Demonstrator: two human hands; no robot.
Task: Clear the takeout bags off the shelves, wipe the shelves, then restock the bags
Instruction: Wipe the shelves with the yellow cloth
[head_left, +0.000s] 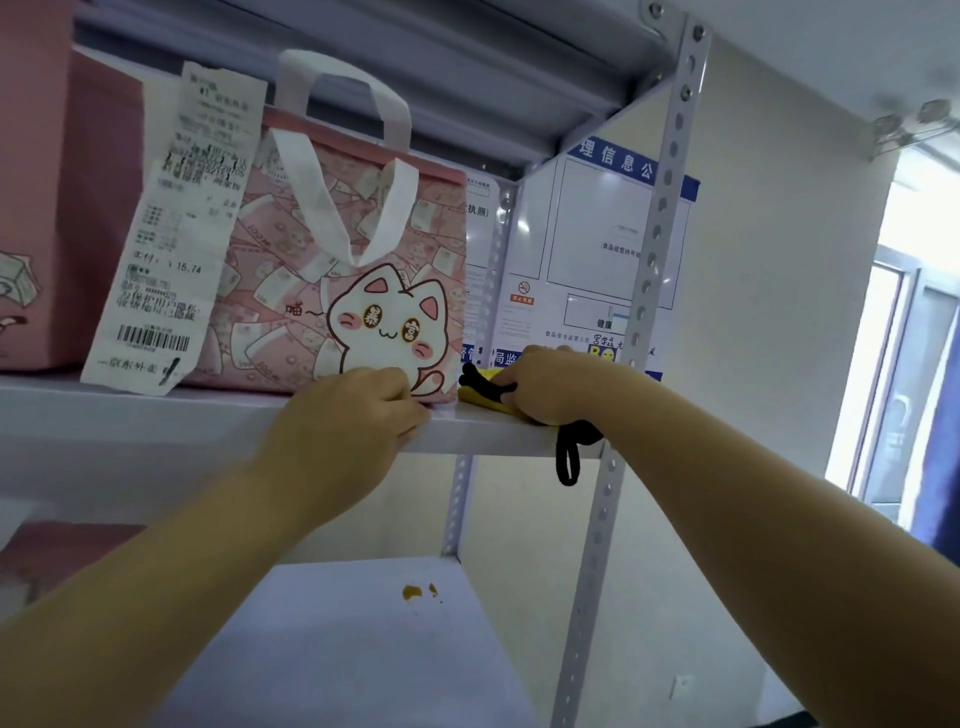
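Left hand (358, 405) pinches bag (311, 291); right hand (545, 387) grips cloth (478, 399).

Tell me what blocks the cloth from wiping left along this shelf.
The cat bag stands on the shelf right beside the cloth, with the left hand at its base. Another pink bag sits farther left.

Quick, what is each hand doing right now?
Left hand: curled against the pink bag base; grip cannot be told.
Right hand: closed, holding the yellow cloth.
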